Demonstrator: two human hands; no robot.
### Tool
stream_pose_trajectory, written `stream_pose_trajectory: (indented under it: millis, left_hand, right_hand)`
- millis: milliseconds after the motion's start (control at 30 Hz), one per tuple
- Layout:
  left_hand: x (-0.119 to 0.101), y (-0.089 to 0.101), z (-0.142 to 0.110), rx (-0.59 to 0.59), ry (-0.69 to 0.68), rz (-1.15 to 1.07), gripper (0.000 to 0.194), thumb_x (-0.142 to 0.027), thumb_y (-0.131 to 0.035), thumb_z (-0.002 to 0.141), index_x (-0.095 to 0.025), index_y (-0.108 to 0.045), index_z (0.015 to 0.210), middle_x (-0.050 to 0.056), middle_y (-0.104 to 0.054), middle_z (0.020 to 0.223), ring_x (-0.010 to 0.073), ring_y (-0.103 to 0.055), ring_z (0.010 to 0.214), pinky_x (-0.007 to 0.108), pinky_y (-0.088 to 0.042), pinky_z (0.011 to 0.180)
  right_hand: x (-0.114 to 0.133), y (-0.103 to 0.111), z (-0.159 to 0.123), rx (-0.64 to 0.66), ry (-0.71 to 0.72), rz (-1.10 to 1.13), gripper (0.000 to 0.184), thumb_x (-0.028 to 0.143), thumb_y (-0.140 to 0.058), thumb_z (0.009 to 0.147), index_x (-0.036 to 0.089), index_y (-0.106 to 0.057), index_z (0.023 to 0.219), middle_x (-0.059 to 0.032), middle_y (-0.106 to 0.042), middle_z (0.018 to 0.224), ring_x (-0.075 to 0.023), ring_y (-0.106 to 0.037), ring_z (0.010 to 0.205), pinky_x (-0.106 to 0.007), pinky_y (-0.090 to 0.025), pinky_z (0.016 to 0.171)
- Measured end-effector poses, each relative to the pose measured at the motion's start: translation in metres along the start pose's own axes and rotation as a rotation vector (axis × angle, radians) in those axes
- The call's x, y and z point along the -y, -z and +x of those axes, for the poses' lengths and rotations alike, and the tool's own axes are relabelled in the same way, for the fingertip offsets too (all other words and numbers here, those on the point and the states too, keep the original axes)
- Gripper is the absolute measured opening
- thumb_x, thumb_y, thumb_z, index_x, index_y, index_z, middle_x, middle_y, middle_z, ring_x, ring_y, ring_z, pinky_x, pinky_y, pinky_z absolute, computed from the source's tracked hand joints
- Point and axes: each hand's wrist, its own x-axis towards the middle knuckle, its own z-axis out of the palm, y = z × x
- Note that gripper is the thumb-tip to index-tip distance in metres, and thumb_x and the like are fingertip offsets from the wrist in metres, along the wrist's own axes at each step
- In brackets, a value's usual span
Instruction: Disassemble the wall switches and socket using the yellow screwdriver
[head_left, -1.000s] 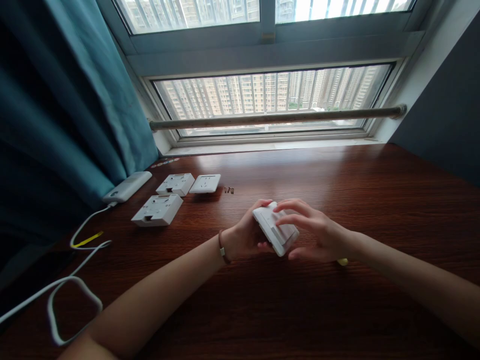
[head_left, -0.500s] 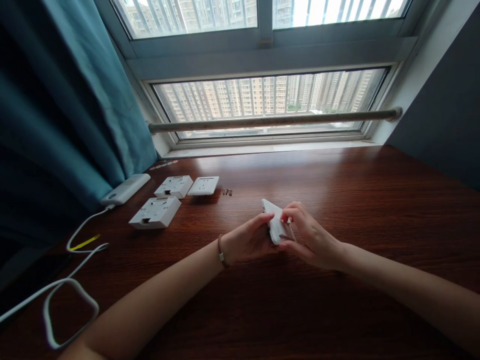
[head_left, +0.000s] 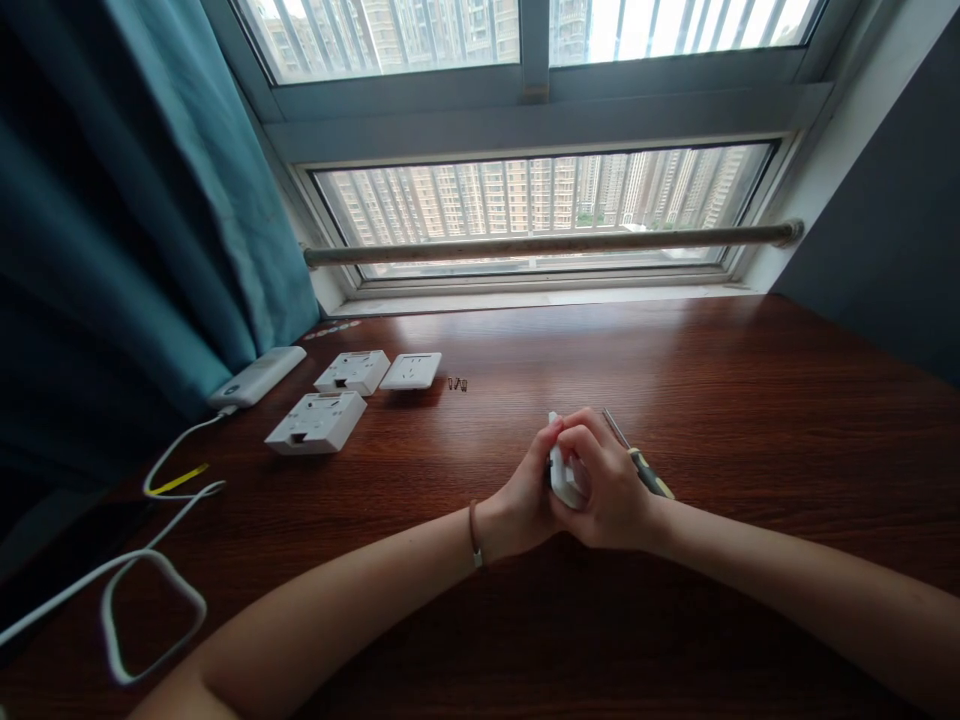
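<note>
Both hands are closed around a white wall switch (head_left: 564, 482), which is tipped up on edge above the table. My left hand (head_left: 523, 508) grips its left side, thumb at the upper edge. Curled over the front and right side is my right hand (head_left: 609, 490), covering much of the switch. Just beyond the right hand lies a screwdriver (head_left: 646, 472) with a dark and yellow handle, partly hidden by the wrist. To the left are a white socket panel (head_left: 412, 370), several small screws (head_left: 457, 384) and two white mounting boxes (head_left: 316, 422).
A white power bank (head_left: 259, 377) rests by the blue curtain (head_left: 225, 200), joined to a white cable (head_left: 154, 560) that loops along the left. A yellow strip (head_left: 178, 480) lies near that cable. Behind the brown table (head_left: 712, 380) runs a metal rail (head_left: 555, 243) across the window.
The switch has turned more edge-on. My right hand has gone from spread fingers to curled around it, and both hands have drawn together. The screwdriver has come into fuller view.
</note>
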Motion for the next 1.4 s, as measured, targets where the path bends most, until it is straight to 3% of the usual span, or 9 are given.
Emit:
stream_pose_trajectory:
  millis: [300,433,633,767,900,967,1100,1200,1400]
  left_hand:
    - [-0.002,-0.003,-0.002,-0.043,0.001,0.042,0.051,-0.058,-0.037,0.077,-0.012,-0.057,0.063,0.004,-0.059,0.057,0.0136,-0.057,0.058,0.022,-0.045,0.059]
    - [-0.01,0.005,-0.006,0.045,0.025,0.138,0.057,-0.061,-0.032,0.076,-0.012,-0.059,0.071,0.006,-0.06,0.062,0.0151,-0.057,0.056,0.027,-0.047,0.056]
    - [-0.017,0.017,-0.005,0.108,0.113,0.234,0.068,-0.067,-0.028,0.073,-0.008,-0.06,0.086,0.011,-0.062,0.074,0.0206,-0.06,0.061,0.034,-0.048,0.056]
    - [-0.018,0.017,-0.006,0.186,0.099,0.13,0.067,-0.063,-0.027,0.076,-0.008,-0.056,0.101,0.016,-0.063,0.089,0.0261,-0.06,0.08,0.039,-0.048,0.066]
    - [-0.021,0.017,-0.008,0.22,0.076,0.046,0.063,-0.056,-0.032,0.078,-0.006,-0.052,0.109,0.018,-0.062,0.098,0.0275,-0.059,0.087,0.04,-0.046,0.072]
    - [-0.021,0.018,-0.008,0.195,0.002,0.019,0.053,-0.045,-0.04,0.078,-0.007,-0.052,0.111,0.017,-0.062,0.101,0.0266,-0.059,0.09,0.038,-0.045,0.077]
    - [-0.023,0.015,-0.008,0.145,-0.192,0.072,0.048,-0.013,-0.051,0.067,-0.009,-0.051,0.114,0.012,-0.063,0.103,0.0243,-0.056,0.099,0.034,-0.04,0.088]
    - [-0.024,0.01,-0.01,0.103,-0.301,0.164,0.053,-0.006,-0.053,0.066,-0.015,-0.048,0.118,0.009,-0.062,0.104,0.0233,-0.055,0.1,0.035,-0.041,0.087]
    - [-0.018,0.009,-0.011,0.001,-0.417,0.336,0.07,-0.011,-0.07,0.059,-0.02,-0.04,0.121,0.009,-0.057,0.108,0.0215,-0.056,0.097,0.034,-0.042,0.086]
  right_hand:
    - [0.001,0.0,-0.004,0.009,0.016,0.057,0.032,0.013,-0.059,0.064,0.022,-0.028,0.064,0.0015,-0.036,0.069,-0.0126,-0.036,0.06,-0.025,-0.033,0.052]
    - [0.001,0.009,0.002,0.072,-0.051,0.064,0.029,0.031,-0.066,0.067,0.02,-0.043,0.081,-0.002,-0.044,0.078,-0.0151,-0.044,0.068,-0.028,-0.04,0.06]
    - [-0.01,0.012,0.001,0.06,-0.046,0.032,0.028,0.029,-0.06,0.075,0.02,-0.048,0.099,-0.0062,-0.049,0.093,-0.0184,-0.05,0.084,-0.031,-0.044,0.073]
    - [-0.017,0.013,-0.002,0.091,-0.008,-0.014,0.047,0.032,-0.062,0.073,0.022,-0.043,0.114,-0.0101,-0.044,0.116,-0.0245,-0.042,0.109,-0.041,-0.036,0.091]
    - [-0.02,0.012,-0.004,0.055,-0.271,-0.052,0.089,0.044,-0.069,0.061,0.021,-0.02,0.132,-0.014,-0.024,0.135,-0.0298,-0.024,0.124,-0.049,-0.029,0.098]
    - [-0.02,0.011,-0.005,0.032,-0.355,-0.064,0.095,0.045,-0.07,0.06,0.019,-0.015,0.133,-0.0157,-0.023,0.135,-0.0303,-0.026,0.124,-0.05,-0.032,0.096]
    - [-0.018,0.015,-0.006,-0.041,-0.304,-0.178,0.065,0.034,-0.067,0.067,0.018,-0.038,0.123,-0.0143,-0.04,0.12,-0.0294,-0.04,0.112,-0.048,-0.037,0.092]
    - [-0.016,0.017,-0.006,-0.05,-0.283,-0.177,0.038,0.021,-0.06,0.073,0.019,-0.051,0.11,-0.0105,-0.048,0.104,-0.0259,-0.049,0.099,-0.044,-0.043,0.085]
    - [-0.01,0.003,-0.01,-0.014,-0.427,0.288,0.038,0.019,-0.06,0.073,0.02,-0.046,0.109,-0.008,-0.047,0.111,-0.0202,-0.05,0.102,-0.036,-0.045,0.086]
